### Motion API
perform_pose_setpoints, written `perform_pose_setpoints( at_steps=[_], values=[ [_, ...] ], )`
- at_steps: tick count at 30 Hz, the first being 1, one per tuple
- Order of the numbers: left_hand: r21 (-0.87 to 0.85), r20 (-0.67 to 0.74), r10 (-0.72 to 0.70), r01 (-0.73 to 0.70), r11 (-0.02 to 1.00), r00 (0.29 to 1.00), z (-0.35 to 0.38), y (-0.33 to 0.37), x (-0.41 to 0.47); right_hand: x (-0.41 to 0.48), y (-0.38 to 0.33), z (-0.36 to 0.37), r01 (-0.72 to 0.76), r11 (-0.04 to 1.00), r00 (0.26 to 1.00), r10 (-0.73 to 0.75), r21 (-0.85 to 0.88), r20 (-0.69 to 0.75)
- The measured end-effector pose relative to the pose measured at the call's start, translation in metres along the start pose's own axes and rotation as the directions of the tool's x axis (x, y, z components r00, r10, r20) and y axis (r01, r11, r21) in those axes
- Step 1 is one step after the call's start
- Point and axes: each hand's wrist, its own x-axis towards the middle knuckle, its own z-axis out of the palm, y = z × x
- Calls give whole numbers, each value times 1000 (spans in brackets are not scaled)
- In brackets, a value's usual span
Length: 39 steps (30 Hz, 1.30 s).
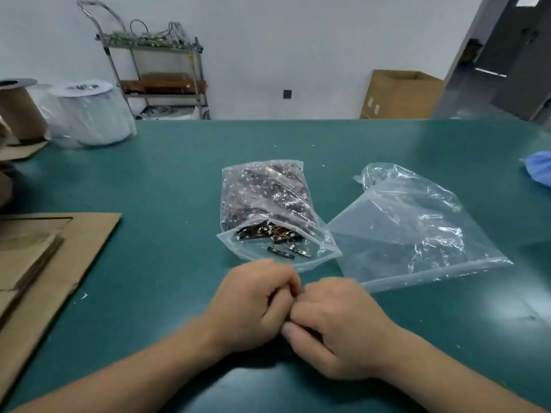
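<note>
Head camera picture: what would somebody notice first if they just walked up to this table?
Probably the left hand and right hand, curled together at the near middle of the green table; what they pinch is hidden. Just beyond them lies a clear bag of small dark wired parts, its open mouth toward the hands, with an empty clear bag on its right.

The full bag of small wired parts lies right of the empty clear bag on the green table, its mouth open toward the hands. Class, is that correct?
No. The head view shows the full bag left of the empty clear bag on the green table; its mouth is open toward the left hand and right hand.
</note>
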Motion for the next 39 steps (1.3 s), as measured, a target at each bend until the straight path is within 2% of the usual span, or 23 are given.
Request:
perform_pose_setpoints(
  at_steps=[2,4,9,12,16,19,23,31,39],
  values=[
    [-13,-118,-38,37,999,992,-2,-9,13,14,11,4,-38,999,986,39,9,-162],
    [47,-145,-85,92,995,986,-5,-21,26,28,23,7,-138,990,966,141,30,-219],
    [314,-28,-135,137,939,990,-3,-37,27,28,35,19,-344,932,931,323,-117,-170],
    [376,-26,-149,148,915,989,3,-40,28,29,42,25,-443,876,892,409,-191,-192],
    [308,-52,-212,218,926,976,8,-46,33,32,52,32,-529,848,832,522,16,-189],
    [289,-79,-261,273,918,962,8,-50,41,35,58,30,-546,831,814,557,108,-167],
    [261,-100,-268,285,922,958,9,-52,42,33,52,34,-537,843,833,535,28,-139],
    [225,-64,-218,227,948,974,13,-52,35,32,54,35,-540,840,825,542,58,-160],
    [102,-118,-212,224,969,970,12,-51,32,29,57,33,-515,808,791,576,286,-205]
  ],
)
